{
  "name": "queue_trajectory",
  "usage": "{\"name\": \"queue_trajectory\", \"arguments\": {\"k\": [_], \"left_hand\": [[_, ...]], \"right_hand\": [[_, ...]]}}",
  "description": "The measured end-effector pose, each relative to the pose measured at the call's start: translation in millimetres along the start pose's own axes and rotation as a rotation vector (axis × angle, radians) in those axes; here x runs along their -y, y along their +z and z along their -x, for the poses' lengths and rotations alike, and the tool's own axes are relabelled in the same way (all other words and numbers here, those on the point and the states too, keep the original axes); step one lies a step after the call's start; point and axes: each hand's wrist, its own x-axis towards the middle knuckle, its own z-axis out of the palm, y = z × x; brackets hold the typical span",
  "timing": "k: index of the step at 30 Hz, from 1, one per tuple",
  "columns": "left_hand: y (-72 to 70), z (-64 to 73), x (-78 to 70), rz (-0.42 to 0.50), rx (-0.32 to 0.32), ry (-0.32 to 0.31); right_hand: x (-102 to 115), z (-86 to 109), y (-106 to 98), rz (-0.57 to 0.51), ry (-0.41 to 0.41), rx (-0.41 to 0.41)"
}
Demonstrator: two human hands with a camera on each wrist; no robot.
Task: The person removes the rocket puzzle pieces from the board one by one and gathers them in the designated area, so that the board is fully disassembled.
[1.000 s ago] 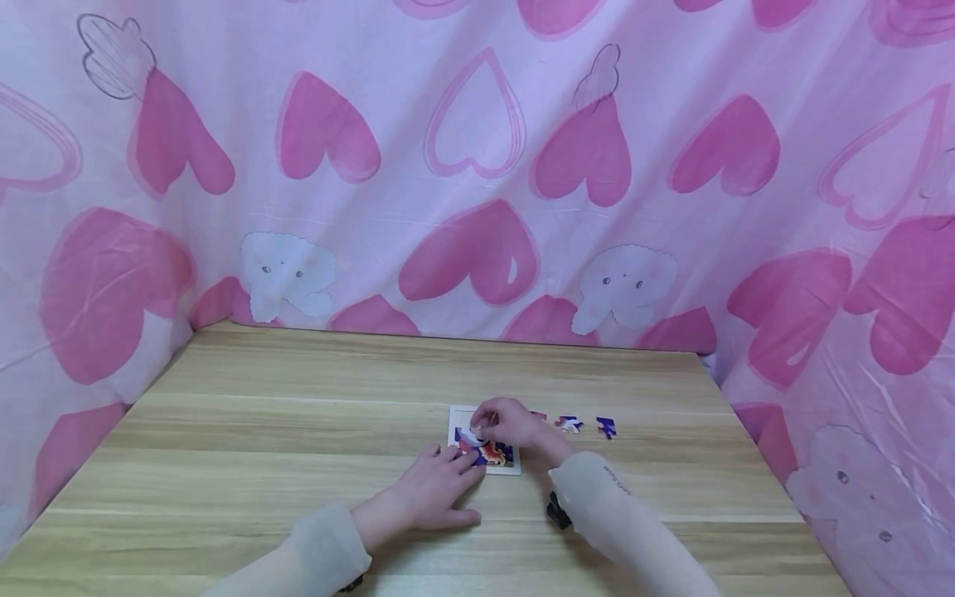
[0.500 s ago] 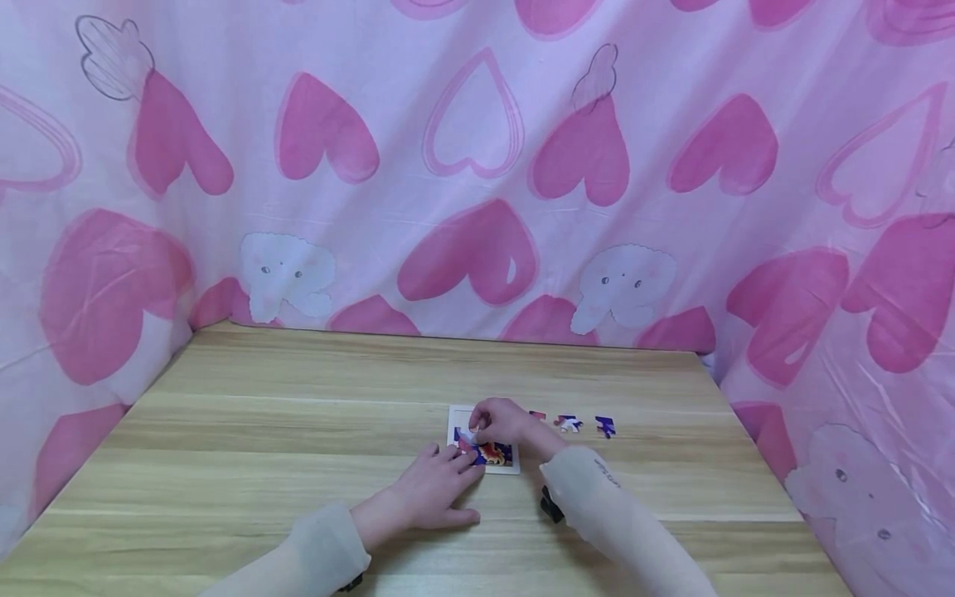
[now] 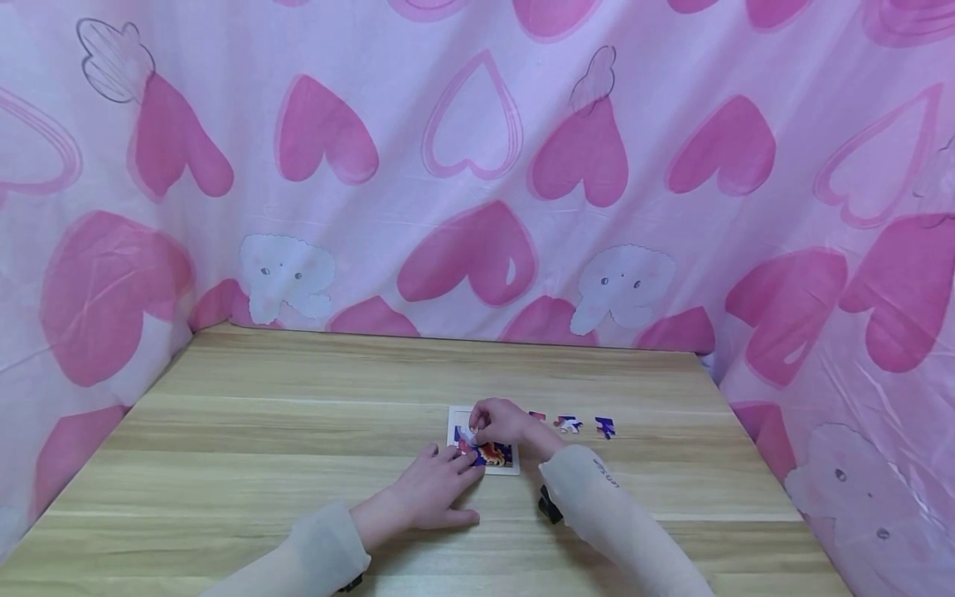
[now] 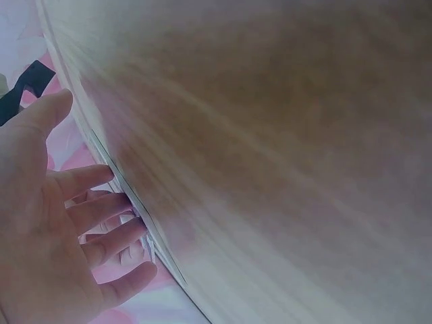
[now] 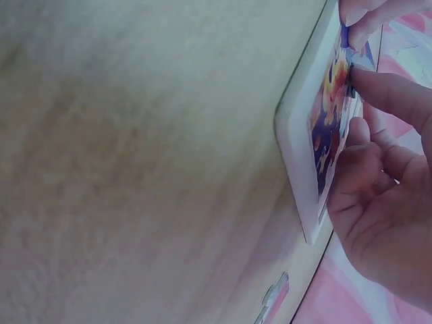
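Note:
A small jigsaw puzzle in a white frame tray lies on the wooden table, its lower part showing a colourful picture. My left hand rests with straight, spread fingers on the tray's lower left. In the left wrist view, the fingertips of the left hand touch the tray's edge. My right hand reaches over the tray from the right. Its thumb and forefinger pinch a whitish puzzle piece at the picture's upper left. In the right wrist view, the right hand hides much of that piece.
Loose puzzle pieces lie in a row right of the tray: a reddish piece partly behind my right hand, a white and purple piece, and a purple piece. A pink heart-patterned curtain hangs round the table's back and sides.
My right forearm and wrist have shifted slightly left, and the fingers keep their pinch at nearly the same spot. The left hand and the loose pieces stay where they were.

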Motion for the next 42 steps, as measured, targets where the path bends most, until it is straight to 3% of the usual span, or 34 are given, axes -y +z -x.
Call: {"name": "queue_trajectory", "arguments": {"k": [12, 20, 31, 38, 42], "left_hand": [[-0.8, -0.3, -0.8, -0.006, -0.008, 0.0], [-2.7, 0.2, -1.6, 0.025, 0.01, -0.003], [-1.7, 0.0, -1.7, 0.024, 0.021, -0.003], [-3.4, 0.4, -1.9, 0.026, 0.023, -0.009], [-3.4, 0.2, -1.7, 0.03, 0.027, -0.01]], "right_hand": [[-4.3, 1.2, -1.9, -0.111, -0.062, 0.018], [-7.0, 4.2, -1.1, -0.099, -0.136, 0.009], [17.7, 29.4, -15.9, -0.181, -0.184, 0.007], [-22.1, 13.8, -14.8, -0.173, -0.159, 0.001], [-26.5, 19.7, -22.0, -0.194, -0.169, 0.009]]}}
